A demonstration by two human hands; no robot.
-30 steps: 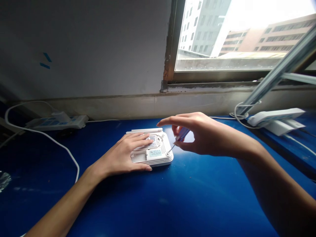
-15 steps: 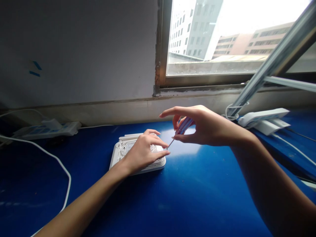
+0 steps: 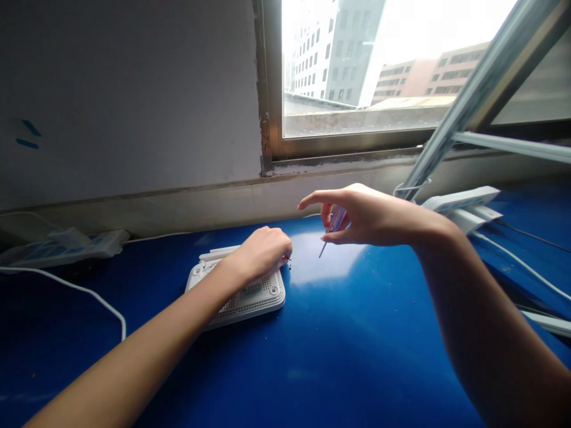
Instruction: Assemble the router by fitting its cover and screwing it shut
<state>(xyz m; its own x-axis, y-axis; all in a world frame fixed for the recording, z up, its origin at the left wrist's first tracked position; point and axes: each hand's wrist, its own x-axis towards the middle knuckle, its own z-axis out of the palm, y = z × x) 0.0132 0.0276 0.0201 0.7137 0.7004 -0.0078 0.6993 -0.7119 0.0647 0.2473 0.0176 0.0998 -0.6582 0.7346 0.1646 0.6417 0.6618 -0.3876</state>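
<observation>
A white router [image 3: 236, 312] with a vented face and screw holes lies on the blue table, its antennas folded along the far edge. Above its far right corner is my left hand [image 3: 263, 252], fingers curled into a pinch. A tiny dark screw [image 3: 288, 259] sticks out at those fingertips, and another small dark speck shows just below it. My right hand [image 3: 357, 217] is raised to the right of the router, gripping a screwdriver [image 3: 335, 219] with a clear purplish handle between thumb and fingers. Its index finger reaches out to the left. The screwdriver's tip points down, apart from the router.
A white power strip [image 3: 107, 245] lies at the back left, with a white cable [image 3: 89, 289] curving nearby. Another power strip [image 3: 473, 199] sits at the right beside a slanted metal post [image 3: 450, 125]. A window [image 3: 357, 119] is behind the table.
My left hand has closed from spread fingers into a pinch. My right hand has drawn the screwdriver's tip away from the left fingertips. The view has shifted slightly right.
</observation>
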